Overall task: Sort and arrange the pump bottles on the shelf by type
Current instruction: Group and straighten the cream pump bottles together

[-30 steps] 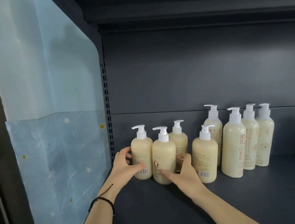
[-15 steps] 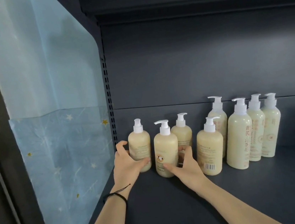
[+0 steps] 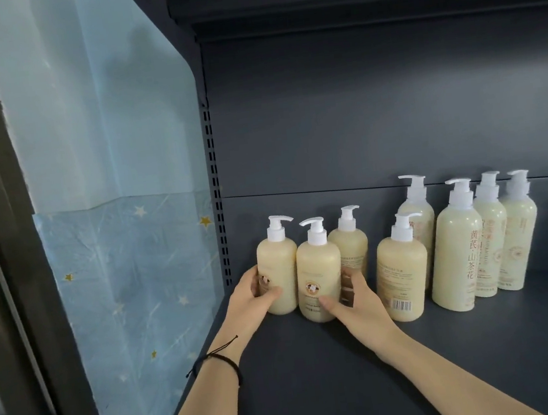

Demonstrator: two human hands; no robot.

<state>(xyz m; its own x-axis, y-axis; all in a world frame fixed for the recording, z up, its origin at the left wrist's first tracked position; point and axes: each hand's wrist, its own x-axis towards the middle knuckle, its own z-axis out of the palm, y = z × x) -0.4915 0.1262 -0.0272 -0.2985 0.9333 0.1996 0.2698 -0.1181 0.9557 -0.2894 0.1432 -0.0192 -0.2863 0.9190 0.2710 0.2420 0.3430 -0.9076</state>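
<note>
While the short, rounded bottles are being gathered at the left end of the shelf [image 3: 320, 374], the leftmost short bottle [image 3: 278, 269] is gripped low down by the left hand [image 3: 254, 296], with the fingers wrapped round its far side and the thumb laid across its front. The front short bottle [image 3: 319, 267], set just beside it and seemingly touching, is clasped by the right hand [image 3: 355, 301]. The thumb is pressed on its lower front and the fingers are curled round its right flank, in the gap before the rear short bottle [image 3: 350, 246]. A fourth short bottle [image 3: 403, 274] stands apart to the right, barcode outward, just in front of the tall bottles [image 3: 456, 254], four of which are grouped near the back panel. The sorting is judged nearly done, with that stray bottle yet to be brought over. Several mishaps can be foreseen. Because both grips are taken low, well under the pump heads, a bottle could be tipped if it is slid rather than lifted. The rear short bottle could be knocked backward by the right fingers crowded against it. Were the right arm swung out for the fourth bottle, the nearest tall bottle could be brushed and, being narrow for its height, toppled into its neighbours. Labels may also be left facing different ways, since two fronts show an emblem and one shows a barcode.
</note>
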